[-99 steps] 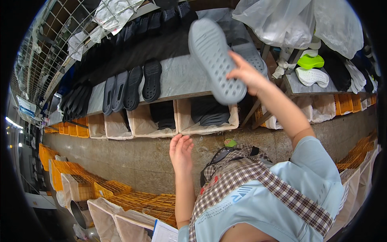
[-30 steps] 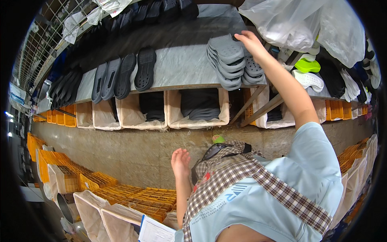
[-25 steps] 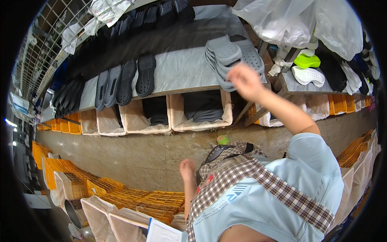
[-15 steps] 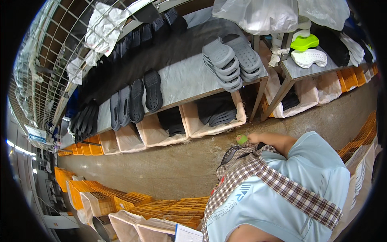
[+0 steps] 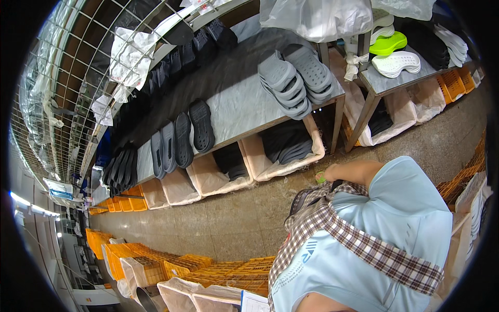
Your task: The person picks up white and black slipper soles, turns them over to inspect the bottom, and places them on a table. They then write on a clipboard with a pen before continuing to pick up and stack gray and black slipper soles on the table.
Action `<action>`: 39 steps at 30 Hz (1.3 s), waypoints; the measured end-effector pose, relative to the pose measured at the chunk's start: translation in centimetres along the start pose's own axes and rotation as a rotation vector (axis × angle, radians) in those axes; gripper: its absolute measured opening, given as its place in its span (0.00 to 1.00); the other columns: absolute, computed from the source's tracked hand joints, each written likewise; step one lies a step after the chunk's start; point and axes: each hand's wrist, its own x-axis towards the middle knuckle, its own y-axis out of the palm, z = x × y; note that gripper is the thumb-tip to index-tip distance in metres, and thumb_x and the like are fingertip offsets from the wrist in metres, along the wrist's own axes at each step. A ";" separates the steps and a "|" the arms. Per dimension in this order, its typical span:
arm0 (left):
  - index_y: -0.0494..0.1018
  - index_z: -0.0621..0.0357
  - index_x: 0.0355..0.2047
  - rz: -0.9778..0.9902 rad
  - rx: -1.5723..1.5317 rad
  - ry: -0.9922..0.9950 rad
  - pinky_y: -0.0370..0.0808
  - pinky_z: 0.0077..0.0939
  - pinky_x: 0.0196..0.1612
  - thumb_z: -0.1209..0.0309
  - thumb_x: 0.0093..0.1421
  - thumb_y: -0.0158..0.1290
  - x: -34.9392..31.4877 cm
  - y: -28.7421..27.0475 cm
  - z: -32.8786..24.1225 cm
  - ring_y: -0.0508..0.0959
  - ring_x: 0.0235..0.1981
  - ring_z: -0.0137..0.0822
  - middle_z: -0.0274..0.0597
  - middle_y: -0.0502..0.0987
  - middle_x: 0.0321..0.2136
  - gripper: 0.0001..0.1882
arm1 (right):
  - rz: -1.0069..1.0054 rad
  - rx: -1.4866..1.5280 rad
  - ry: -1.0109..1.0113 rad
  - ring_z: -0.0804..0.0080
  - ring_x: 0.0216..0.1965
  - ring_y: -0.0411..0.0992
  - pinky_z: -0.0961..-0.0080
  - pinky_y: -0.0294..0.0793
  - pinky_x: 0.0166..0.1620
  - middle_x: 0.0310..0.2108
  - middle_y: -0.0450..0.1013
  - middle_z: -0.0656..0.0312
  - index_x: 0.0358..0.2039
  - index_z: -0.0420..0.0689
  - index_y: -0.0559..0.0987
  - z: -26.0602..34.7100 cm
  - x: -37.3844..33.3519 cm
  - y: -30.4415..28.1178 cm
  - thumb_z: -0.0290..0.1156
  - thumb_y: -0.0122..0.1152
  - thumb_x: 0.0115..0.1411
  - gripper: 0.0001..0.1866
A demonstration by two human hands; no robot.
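Observation:
My right forearm (image 5: 358,170) reaches out from a light blue sleeve, and my right hand (image 5: 331,173) hangs low beside my checked apron (image 5: 358,229). Its fingers are too small and hidden to tell whether they are closed. A small green thing (image 5: 320,180) shows right by the hand; I cannot make out whether it is held or lies beyond. Of my left arm only a strip of bare skin (image 5: 322,303) shows at the lower edge; my left hand is out of view. Nearest ahead is a metal-topped table (image 5: 234,117) with grey perforated clogs (image 5: 280,83) stacked at its right end.
Dark shoe parts (image 5: 201,126) lie along the table edge. Lined crates (image 5: 283,169) stand below. A second table (image 5: 382,86) bears white and lime shoe parts. Wire mesh (image 5: 78,62) rises at left; orange crates (image 5: 192,262) line the floor (image 5: 208,229) behind me.
The view has turned slightly, so the table's left part and the orange crates sit farther right. Less of the green thing shows by my right hand. The clogs have not been moved.

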 end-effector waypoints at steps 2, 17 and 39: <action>0.71 0.61 0.45 0.002 0.005 0.001 0.71 0.37 0.46 0.64 0.57 0.51 0.0 -0.1 -0.1 0.75 0.43 0.46 0.52 0.76 0.41 0.18 | -0.010 -0.006 -0.032 0.55 0.46 0.73 0.57 0.71 0.45 0.44 0.75 0.54 0.43 0.45 0.79 0.2 1.0 0.3 0.32 0.53 0.50 0.19; 0.71 0.62 0.45 0.015 0.012 -0.003 0.71 0.37 0.46 0.63 0.57 0.52 -0.3 -0.9 -0.9 0.75 0.42 0.47 0.54 0.76 0.41 0.20 | 0.026 -0.059 -0.104 0.56 0.50 0.71 0.58 0.71 0.48 0.50 0.72 0.55 0.49 0.45 0.76 0.7 -1.1 -0.9 0.33 0.51 0.54 0.21; 0.70 0.64 0.46 -0.169 -0.225 0.209 0.71 0.38 0.45 0.61 0.55 0.52 2.1 -7.0 -16.6 0.76 0.42 0.49 0.56 0.76 0.41 0.22 | 0.196 -0.160 -0.093 0.53 0.46 0.72 0.60 0.70 0.47 0.44 0.74 0.51 0.44 0.47 0.79 -5.0 8.1 6.1 0.43 0.60 0.48 0.23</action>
